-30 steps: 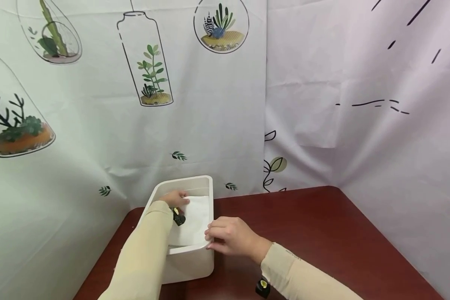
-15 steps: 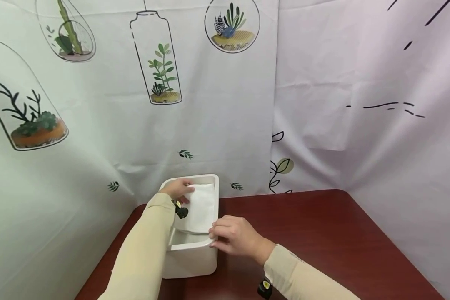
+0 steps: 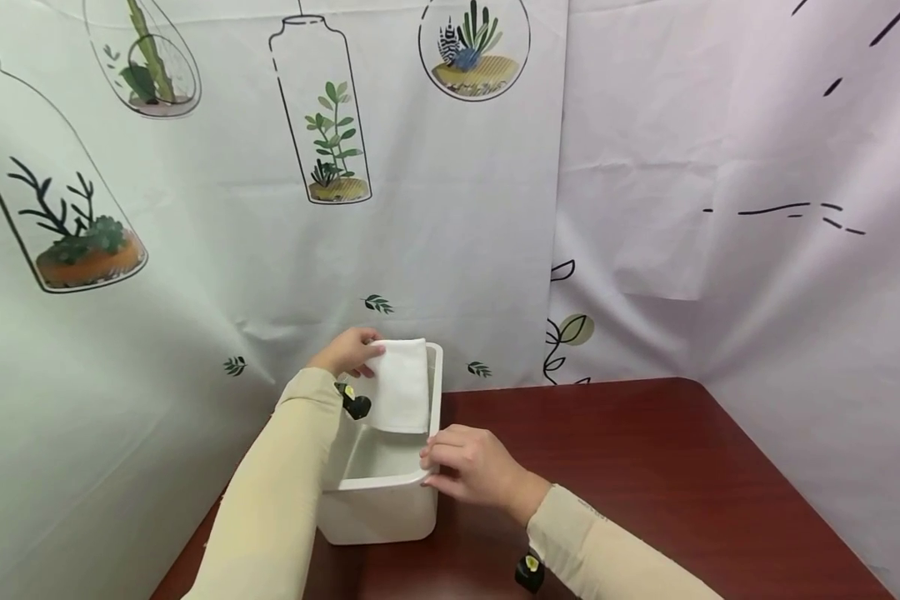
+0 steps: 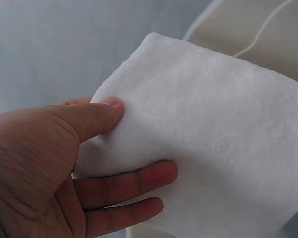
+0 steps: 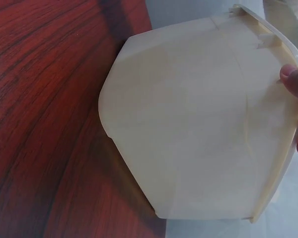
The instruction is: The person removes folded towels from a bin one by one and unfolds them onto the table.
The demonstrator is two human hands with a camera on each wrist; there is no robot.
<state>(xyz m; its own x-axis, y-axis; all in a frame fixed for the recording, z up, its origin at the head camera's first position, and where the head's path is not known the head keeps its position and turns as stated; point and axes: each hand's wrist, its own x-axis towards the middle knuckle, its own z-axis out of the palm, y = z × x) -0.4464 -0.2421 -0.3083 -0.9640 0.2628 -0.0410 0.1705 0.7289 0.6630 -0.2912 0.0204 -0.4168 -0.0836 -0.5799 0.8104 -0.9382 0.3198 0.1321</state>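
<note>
A folded white towel (image 3: 401, 387) hangs over the far part of a white plastic bin (image 3: 378, 512), its top edge level with the rim. My left hand (image 3: 348, 352) pinches its left edge. In the left wrist view the thumb lies on the front of the towel (image 4: 203, 114), and two lower fingers of the hand (image 4: 44, 158) extend past it. My right hand (image 3: 472, 467) grips the bin's right rim near the front corner. The right wrist view shows the thumb of the right hand (image 5: 297, 84) on the outside of the bin (image 5: 188, 119).
The bin stands on a dark red wood-grain table (image 3: 607, 475), near its left side. A white curtain (image 3: 450, 225) printed with plants and jars hangs behind it. Small black cameras are worn at the left wrist (image 3: 356, 406) and right wrist (image 3: 528, 572).
My left hand has lifted the towel up from inside the bin, baring the bin's bottom near the front. The right hand has stayed on the rim. The head view has shifted slightly.
</note>
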